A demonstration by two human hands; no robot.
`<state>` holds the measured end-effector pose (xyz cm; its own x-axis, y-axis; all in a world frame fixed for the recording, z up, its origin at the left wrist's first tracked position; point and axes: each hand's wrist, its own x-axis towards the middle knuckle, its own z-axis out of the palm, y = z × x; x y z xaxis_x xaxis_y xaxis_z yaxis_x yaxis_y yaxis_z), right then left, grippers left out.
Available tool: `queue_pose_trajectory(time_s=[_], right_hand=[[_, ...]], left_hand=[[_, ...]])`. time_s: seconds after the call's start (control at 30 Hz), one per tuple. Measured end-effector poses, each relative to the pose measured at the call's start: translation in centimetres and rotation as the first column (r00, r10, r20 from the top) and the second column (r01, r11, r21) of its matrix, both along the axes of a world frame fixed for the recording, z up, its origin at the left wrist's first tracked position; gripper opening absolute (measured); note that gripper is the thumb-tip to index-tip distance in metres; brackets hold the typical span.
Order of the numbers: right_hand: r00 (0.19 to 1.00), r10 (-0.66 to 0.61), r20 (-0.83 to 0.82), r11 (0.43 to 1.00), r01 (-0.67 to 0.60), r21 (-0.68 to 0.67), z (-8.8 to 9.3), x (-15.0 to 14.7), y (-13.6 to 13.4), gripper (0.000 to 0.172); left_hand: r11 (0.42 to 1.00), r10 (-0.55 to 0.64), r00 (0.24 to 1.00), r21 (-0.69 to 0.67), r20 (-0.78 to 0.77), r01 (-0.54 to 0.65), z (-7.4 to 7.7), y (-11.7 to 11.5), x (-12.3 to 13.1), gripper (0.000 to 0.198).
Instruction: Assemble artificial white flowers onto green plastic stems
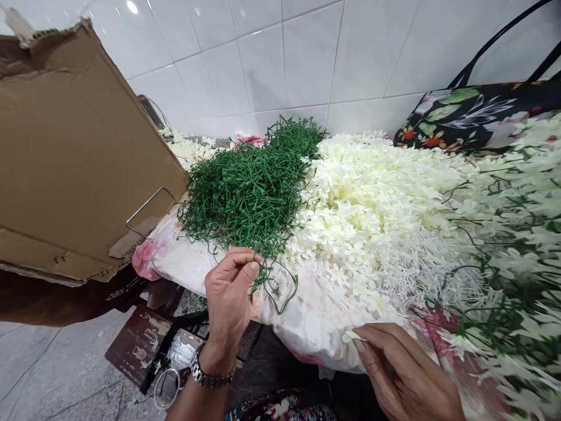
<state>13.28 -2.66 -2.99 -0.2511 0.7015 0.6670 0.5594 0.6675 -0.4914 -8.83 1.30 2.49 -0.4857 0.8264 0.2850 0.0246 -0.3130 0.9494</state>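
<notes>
The left hand point(232, 298) is holding a green sprig point(263, 275), its fingers point(250, 271) closing narrowly on the stem; the sprig is hanging above the front edge of the cloth-covered desk point(313, 327), with one thin stem curling out to the right; the right hand point(407, 368) is pinching a small white petal point(349, 336) between thumb and index finger, lower down and nearer the viewer; petal and sprig are staying apart, with a stretch of cloth lying between them.

Behind the left hand, a heap of green stems point(245, 193) is lying on the desk; beside it, white flowers point(363, 187) are spreading to the right; white stalks point(425, 275) are lying in front of these; flowered sprays point(521, 251) are filling the right side; a patterned bag point(473, 117) is leaning by the tiled wall point(307, 52); a cardboard box point(79, 164) is standing at the left; a metal watch point(210, 374) is circling the left wrist.
</notes>
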Motion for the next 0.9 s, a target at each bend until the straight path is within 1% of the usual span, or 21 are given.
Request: queue_pose_trajectory(time_s=[0.1,0.2,0.3,0.4,0.5,0.6,0.77,0.9], right_hand=[[1.000,-0.003,-0.020,1.000,0.004,0.016,0.3,-0.2,0.1,0.011],[0.999,-0.007,-0.032,1.000,0.007,0.025,0.4,-0.2,0.2,0.012],[1.000,0.005,-0.006,1.000,-0.004,0.016,0.0,0.0,0.1,0.013],[0.999,0.023,0.029,1.000,-0.023,-0.003,-0.5,0.4,-0.1,0.014],[0.998,0.038,0.042,0.999,-0.038,-0.012,-0.8,0.6,-0.2,0.015],[0.999,0.040,0.023,0.999,-0.040,0.001,-0.6,0.4,-0.1,0.015],[1.000,0.023,0.005,1.000,-0.023,0.017,-0.2,0.1,0.0,0.014],[1.000,0.015,0.009,1.000,-0.015,0.014,-0.2,0.1,0.0,0.014]], left_hand=[[0.996,-0.068,0.995,-0.056,0.075,0.072,0.7,-0.2,0.8,0.002],[0.992,-0.086,0.990,-0.088,0.114,0.096,0.8,-0.5,1.5,0.003],[0.990,-0.072,0.985,-0.105,0.158,0.089,0.3,-1.0,1.9,0.003],[0.992,-0.011,0.972,-0.117,0.236,0.039,-0.2,-1.3,1.8,0.004],[0.990,0.028,0.964,-0.138,0.264,0.009,-0.2,-1.4,1.6,0.006],[0.992,-0.006,0.963,-0.118,0.270,0.039,0.1,-1.1,1.6,0.006],[0.990,-0.125,0.944,-0.027,0.305,0.140,0.7,-0.5,2.4,0.007],[0.988,-0.131,0.922,-0.031,0.365,0.153,0.9,-0.4,2.8,0.008]])
